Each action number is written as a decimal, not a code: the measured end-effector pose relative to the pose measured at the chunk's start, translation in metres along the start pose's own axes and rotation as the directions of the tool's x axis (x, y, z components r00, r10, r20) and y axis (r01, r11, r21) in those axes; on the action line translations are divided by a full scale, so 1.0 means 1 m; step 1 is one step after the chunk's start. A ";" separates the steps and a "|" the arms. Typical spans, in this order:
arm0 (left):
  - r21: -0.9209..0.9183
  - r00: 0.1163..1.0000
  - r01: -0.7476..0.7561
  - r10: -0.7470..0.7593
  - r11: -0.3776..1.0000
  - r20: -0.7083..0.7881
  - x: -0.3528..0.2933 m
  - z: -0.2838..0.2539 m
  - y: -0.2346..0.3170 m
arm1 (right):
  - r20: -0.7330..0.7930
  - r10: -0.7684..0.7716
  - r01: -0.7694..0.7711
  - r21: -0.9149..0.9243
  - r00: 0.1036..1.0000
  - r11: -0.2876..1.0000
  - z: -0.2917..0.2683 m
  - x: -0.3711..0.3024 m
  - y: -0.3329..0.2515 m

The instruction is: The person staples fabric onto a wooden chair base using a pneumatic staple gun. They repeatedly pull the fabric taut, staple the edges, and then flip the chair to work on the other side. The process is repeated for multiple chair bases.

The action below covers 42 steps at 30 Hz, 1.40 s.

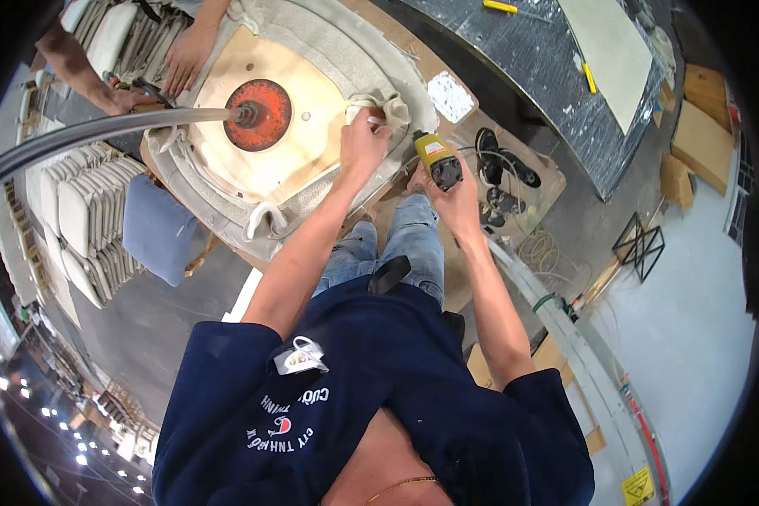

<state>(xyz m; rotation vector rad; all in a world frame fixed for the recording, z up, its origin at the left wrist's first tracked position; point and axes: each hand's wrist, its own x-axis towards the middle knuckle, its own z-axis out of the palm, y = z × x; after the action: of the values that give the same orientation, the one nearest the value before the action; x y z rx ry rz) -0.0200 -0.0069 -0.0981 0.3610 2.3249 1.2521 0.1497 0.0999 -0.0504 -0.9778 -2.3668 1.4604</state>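
Reaching forward, left hand (364, 145) pinches fabric (391, 108); right hand (456, 202) clamps a yellow tool (434, 152).

Bright light falls on the wooden panel (312, 91), lamps (81, 460) glare lower left, edges bow.

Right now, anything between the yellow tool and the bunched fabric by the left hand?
Nothing visible stands between the yellow tool in the right hand and the bunched fabric. The left hand is left of that direct line.
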 end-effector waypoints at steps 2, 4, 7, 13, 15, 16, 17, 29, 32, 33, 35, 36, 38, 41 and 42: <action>0.025 0.999 0.033 -0.033 0.999 0.007 -0.001 -0.004 0.007 | -0.043 0.071 -0.070 0.018 0.997 0.997 0.014 -0.013 0.007; 0.017 0.999 0.011 -0.010 1.000 -0.037 0.003 -0.005 0.012 | -0.045 0.120 -0.120 -0.007 0.992 0.993 0.019 -0.015 0.005; 0.163 0.998 -0.058 0.052 0.985 0.041 0.026 -0.007 0.015 | -0.049 0.145 -0.142 0.062 0.988 0.988 0.019 -0.002 -0.004; 0.449 0.845 -0.521 0.514 0.726 0.148 0.050 -0.021 0.010 | 0.042 0.129 -0.131 0.043 0.991 0.990 0.002 0.033 -0.043; 0.495 0.767 -0.609 0.621 0.620 0.165 0.054 -0.023 0.002 | 0.066 0.102 -0.102 -0.004 0.993 0.995 0.002 0.041 -0.043; 0.495 0.765 -0.615 0.617 0.613 0.186 0.055 -0.024 -0.002 | 0.091 0.106 -0.104 -0.027 0.990 0.994 0.001 0.043 -0.048; 0.496 0.762 -0.622 0.613 0.606 0.208 0.056 -0.025 -0.007 | 0.116 0.111 -0.106 -0.050 0.987 0.993 0.001 0.046 -0.051; 0.109 0.392 -0.910 0.746 0.400 0.538 0.131 -0.038 -0.005 | 0.093 0.278 -0.252 -0.228 0.956 0.941 0.033 0.069 -0.070; 0.064 0.384 -0.908 0.759 0.415 0.526 0.128 -0.036 -0.008 | 0.208 0.163 -0.131 -0.160 0.964 0.978 0.016 0.062 -0.051; 0.052 0.379 -0.910 0.774 0.411 0.507 0.132 -0.034 -0.007 | 0.232 0.144 -0.104 -0.177 0.962 0.979 0.016 0.066 -0.052; 0.081 0.371 -0.917 0.763 0.390 0.529 0.144 -0.035 -0.005 | 0.159 0.213 -0.173 -0.233 0.964 0.957 0.031 0.081 -0.072; 0.093 0.366 -0.921 0.758 0.378 0.540 0.146 -0.036 -0.005 | 0.119 0.247 -0.210 -0.259 0.962 0.943 0.037 0.083 -0.081; 0.131 0.393 -0.915 0.771 0.381 0.502 0.134 -0.036 -0.010 | 0.150 0.238 -0.212 -0.170 0.960 0.962 0.035 0.069 -0.068; 0.148 0.385 -0.922 0.793 0.359 0.472 0.140 -0.032 -0.009 | 0.149 0.241 -0.213 -0.179 0.959 0.960 0.037 0.069 -0.064; 0.157 0.378 -0.925 0.791 0.347 0.481 0.145 -0.030 -0.009 | 0.123 0.302 -0.273 -0.210 0.945 0.939 0.045 0.074 -0.071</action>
<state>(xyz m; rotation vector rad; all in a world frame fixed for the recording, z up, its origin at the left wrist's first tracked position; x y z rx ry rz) -0.1590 0.0305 -0.1323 2.0639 2.0226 0.9021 0.0407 0.0926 -0.0245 -1.3571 -2.6015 1.4707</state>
